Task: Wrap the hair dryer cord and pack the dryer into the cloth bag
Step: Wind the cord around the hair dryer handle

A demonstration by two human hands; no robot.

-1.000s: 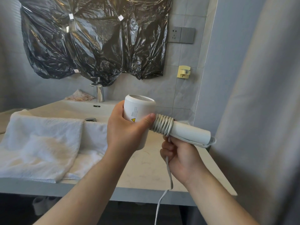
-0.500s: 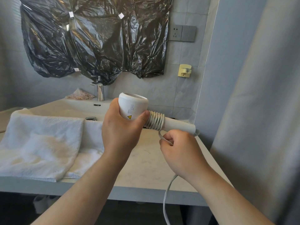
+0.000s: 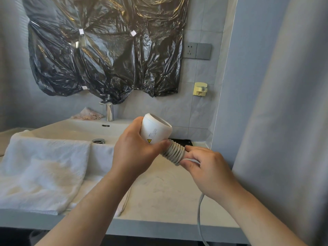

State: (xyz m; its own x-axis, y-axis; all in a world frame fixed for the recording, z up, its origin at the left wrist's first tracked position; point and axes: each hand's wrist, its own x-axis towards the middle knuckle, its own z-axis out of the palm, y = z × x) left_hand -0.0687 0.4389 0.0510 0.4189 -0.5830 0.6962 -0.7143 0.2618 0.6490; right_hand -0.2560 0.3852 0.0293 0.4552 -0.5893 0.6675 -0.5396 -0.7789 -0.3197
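Several snug turns of cord [image 3: 174,153] sit by the left hand [image 3: 134,153] gripping the dryer [image 3: 156,129]; the right hand [image 3: 209,169], pinching that cord, should lay each loop taut.

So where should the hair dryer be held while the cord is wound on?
By the hair dryer's wide barrel, from the left, as the left hand grips it now: the narrow end points right, wrapped in cord coils, and the right hand needs room there to wind.
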